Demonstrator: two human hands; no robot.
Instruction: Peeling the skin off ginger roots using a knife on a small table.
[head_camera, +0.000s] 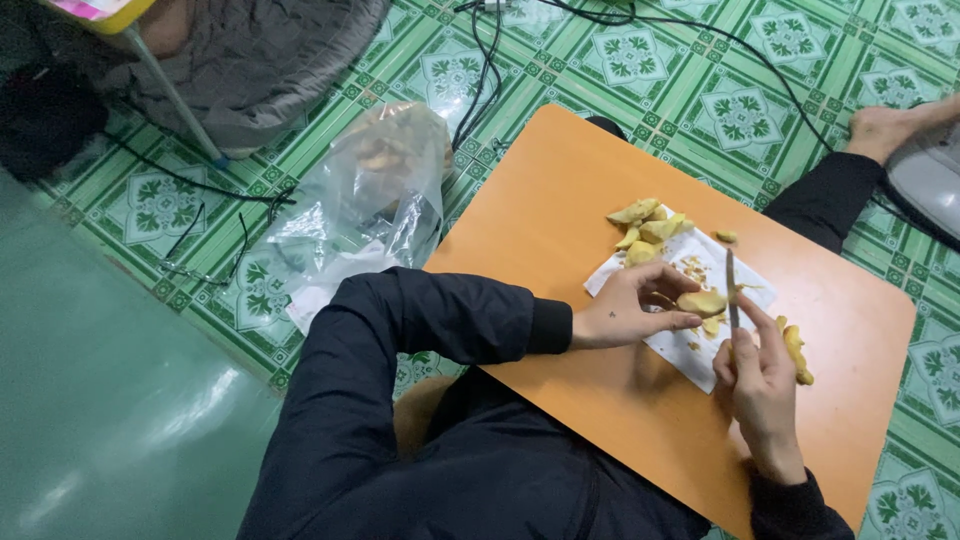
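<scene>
My left hand (632, 308) pinches a pale yellow piece of ginger (702, 301) over a white paper sheet (702, 262) on the orange board (545, 220). In my right hand (760, 385) is a small knife (731, 287), its blade pointing away from me and resting against the held piece. A pile of peeled yellow pieces (645, 228) lies at the far end of the paper. More yellow pieces (796, 352) sit just right of my right hand. Small peel scraps (692, 268) are scattered on the paper.
A clear plastic bag (375, 195) with brown contents lies on the green patterned floor tiles left of the board. Black cables (480, 70) run across the floor beyond it. Another person's foot (885, 128) rests at the upper right. A grey padded garment (250, 60) lies at upper left.
</scene>
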